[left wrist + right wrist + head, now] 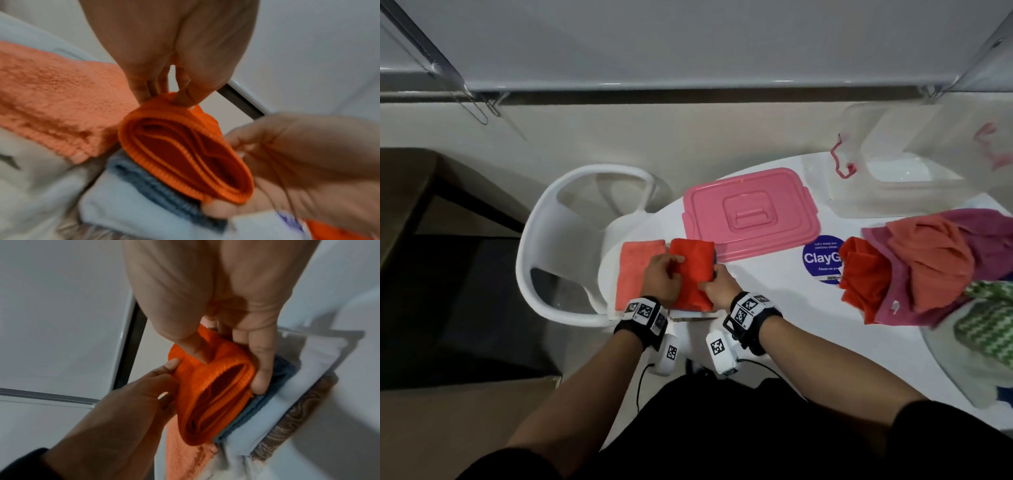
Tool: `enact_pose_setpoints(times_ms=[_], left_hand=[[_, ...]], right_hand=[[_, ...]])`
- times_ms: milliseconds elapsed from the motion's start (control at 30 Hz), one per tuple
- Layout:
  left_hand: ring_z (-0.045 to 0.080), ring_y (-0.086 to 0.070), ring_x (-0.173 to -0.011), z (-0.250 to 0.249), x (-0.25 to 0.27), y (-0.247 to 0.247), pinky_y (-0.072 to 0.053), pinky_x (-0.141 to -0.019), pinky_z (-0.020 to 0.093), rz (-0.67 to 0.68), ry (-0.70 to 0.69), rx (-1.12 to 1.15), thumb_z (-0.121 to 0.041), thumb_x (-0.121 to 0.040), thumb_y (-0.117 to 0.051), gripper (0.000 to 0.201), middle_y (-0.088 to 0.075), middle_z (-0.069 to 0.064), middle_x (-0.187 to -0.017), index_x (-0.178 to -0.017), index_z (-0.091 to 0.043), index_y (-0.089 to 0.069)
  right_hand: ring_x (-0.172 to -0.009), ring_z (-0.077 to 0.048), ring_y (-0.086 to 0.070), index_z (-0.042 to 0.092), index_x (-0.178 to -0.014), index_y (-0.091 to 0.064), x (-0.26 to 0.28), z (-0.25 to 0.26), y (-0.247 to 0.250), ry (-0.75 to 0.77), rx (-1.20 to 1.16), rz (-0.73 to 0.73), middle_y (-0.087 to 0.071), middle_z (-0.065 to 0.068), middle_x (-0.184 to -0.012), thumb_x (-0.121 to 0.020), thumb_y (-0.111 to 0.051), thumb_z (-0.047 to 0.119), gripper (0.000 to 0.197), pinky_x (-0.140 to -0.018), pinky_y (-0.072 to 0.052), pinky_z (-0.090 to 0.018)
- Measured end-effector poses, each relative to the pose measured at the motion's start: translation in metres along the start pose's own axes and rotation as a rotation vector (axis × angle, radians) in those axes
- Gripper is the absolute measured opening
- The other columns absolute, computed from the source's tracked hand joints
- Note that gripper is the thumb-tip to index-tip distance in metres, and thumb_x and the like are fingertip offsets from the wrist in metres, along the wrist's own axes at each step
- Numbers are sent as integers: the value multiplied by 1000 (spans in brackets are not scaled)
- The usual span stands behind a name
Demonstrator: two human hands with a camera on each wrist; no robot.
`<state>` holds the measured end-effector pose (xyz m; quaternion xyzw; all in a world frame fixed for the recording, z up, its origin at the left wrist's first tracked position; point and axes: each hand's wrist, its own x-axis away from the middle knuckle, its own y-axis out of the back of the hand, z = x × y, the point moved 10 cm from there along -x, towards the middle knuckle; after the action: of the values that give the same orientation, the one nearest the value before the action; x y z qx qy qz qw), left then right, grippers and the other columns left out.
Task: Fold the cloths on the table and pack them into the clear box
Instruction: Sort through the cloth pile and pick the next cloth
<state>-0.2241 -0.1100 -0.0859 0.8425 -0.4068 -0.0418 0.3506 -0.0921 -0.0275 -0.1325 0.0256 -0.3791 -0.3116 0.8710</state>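
A folded bright orange cloth (692, 274) lies at the table's near left edge, on top of a grey-blue folded cloth (164, 190). My left hand (664, 274) pinches its left side, fingers and thumb curled on the fabric (174, 97). My right hand (717, 282) grips its right edge, thumb on top and fingers underneath (261, 369). The cloth's layered end (216, 395) gapes open between both hands. A folded salmon cloth (638, 270) lies just left. The clear box (900, 171) stands at the far right, open.
A pink lid (750, 216) lies beyond the hands. A heap of unfolded cloths (928, 260), orange, salmon, magenta and green-checked, fills the right side. A blue round sticker (822, 258) marks the white table (774, 301). A white chair (565, 240) stands left.
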Motion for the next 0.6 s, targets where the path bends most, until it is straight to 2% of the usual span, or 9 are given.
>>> enact_pose_setpoints(times_ms=[67, 133, 233, 300, 367, 467, 533, 600], left_hand=[[34, -51, -116, -2, 5, -9, -40, -96, 32, 35, -52, -189, -5, -81, -56, 39, -53, 16, -135, -117, -14, -66], [36, -44, -121, -6, 10, -11, -41, -96, 42, 17, -110, -340, -18, -75, -51, 45, -47, 12, -143, -118, -19, -65], [35, -40, -128, -23, 9, -8, -36, -101, 48, -44, -237, -394, -20, -69, -49, 49, -44, 10, -146, -115, -19, -63], [36, -35, -137, -39, 5, -17, -30, -111, 52, -41, -361, -428, -18, -78, -50, 48, -41, 12, -149, -124, -17, -59], [32, -21, -146, -47, 3, -41, -16, -119, 53, 30, -455, -526, -26, -93, -41, 49, -32, 10, -156, -141, -19, -48], [31, 4, -151, -23, 1, -84, 7, -120, 53, 190, -438, -691, -48, -100, -13, 62, -6, 9, -164, -157, -23, -13], [35, 6, -150, -7, -1, -97, 8, -119, 56, 200, -410, -754, -55, -98, -11, 67, -1, 12, -164, -157, -23, -2], [39, -3, -149, -5, -3, -98, 2, -118, 59, 154, -405, -760, -55, -99, -18, 68, -8, 15, -163, -157, -21, -6]], right_hand=[[-91, -28, -66, 17, -132, -40, 0, -5, 1, -2, 49, -27, -64, -10, -111, -88, -61, 18, 49, -73, -56, -35], [-90, -25, -64, 19, -129, -40, 1, -7, 5, 25, 85, -75, -63, -5, -106, -88, -64, 21, 47, -76, -54, -35], [-85, -25, -67, 25, -117, -41, -1, -10, 12, 53, 60, -133, -65, -5, -100, -85, -69, 24, 43, -77, -58, -40], [-78, -26, -69, 26, -112, -43, 1, -16, 23, 43, -3, -195, -68, -5, -95, -85, -68, 25, 36, -72, -60, -42], [-72, -25, -69, 27, -110, -46, 8, -24, 41, 32, -32, -281, -69, -6, -85, -89, -60, 20, 27, -68, -60, -40], [-76, -24, -67, 25, -117, -47, 14, -48, 69, -28, -9, -359, -69, -8, -84, -90, -49, 10, 31, -72, -57, -38], [-81, -24, -67, 24, -119, -48, 17, -69, 81, -76, -5, -346, -69, -10, -92, -91, -45, 9, 32, -77, -57, -37], [-80, -24, -65, 25, -116, -50, 22, -88, 90, -109, 42, -299, -68, -9, -93, -92, -44, 10, 29, -75, -55, -34]])
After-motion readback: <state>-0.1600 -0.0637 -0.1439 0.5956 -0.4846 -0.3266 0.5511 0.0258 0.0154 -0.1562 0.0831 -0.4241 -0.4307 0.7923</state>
